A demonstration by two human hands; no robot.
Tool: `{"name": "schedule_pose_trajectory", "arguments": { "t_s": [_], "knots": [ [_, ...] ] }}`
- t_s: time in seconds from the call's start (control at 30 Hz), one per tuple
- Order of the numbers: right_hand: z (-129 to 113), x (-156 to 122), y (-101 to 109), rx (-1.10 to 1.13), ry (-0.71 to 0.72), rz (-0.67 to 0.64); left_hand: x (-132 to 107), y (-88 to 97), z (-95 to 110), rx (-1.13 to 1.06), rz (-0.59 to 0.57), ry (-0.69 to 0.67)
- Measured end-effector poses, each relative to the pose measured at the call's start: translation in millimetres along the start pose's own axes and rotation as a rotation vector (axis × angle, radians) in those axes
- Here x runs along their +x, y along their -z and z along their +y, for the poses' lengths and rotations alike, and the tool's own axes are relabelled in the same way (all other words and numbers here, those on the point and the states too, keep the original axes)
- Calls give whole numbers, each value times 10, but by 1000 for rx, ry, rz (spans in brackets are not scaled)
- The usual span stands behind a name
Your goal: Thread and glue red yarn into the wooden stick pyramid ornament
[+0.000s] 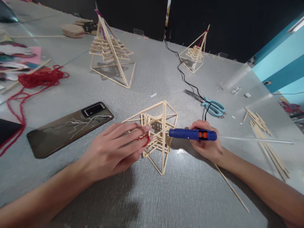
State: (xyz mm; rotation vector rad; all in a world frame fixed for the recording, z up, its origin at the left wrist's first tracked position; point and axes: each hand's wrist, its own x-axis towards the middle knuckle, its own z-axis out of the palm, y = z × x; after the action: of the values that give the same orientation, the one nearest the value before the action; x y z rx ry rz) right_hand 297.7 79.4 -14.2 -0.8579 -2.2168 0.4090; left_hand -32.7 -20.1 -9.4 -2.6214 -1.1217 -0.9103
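My right hand is closed round a blue hot glue gun, which points left. A clear glue stick juts from the gun's rear. The nozzle reaches a small frame of wooden sticks, with stacked star-like layers inside, lying on its side on the grey table. From the left, my left hand steadies this frame, fingers bent over its near end and the thumb hidden. A bit of red yarn shows at those fingertips.
Left of my hands lie a phone and a red yarn tangle. Two stick pyramids stand farther back. Blue-handled scissors lie beside the black cord. Loose sticks are at right.
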Motion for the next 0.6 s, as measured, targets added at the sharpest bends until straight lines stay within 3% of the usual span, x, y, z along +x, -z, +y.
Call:
{"name": "schedule_pose_trajectory", "arguments": {
  "t_s": [0.6],
  "knots": [
    [-29,59,67,-33,51,-6,-16,-3,-6,-11,-5,21]
  ]
}}
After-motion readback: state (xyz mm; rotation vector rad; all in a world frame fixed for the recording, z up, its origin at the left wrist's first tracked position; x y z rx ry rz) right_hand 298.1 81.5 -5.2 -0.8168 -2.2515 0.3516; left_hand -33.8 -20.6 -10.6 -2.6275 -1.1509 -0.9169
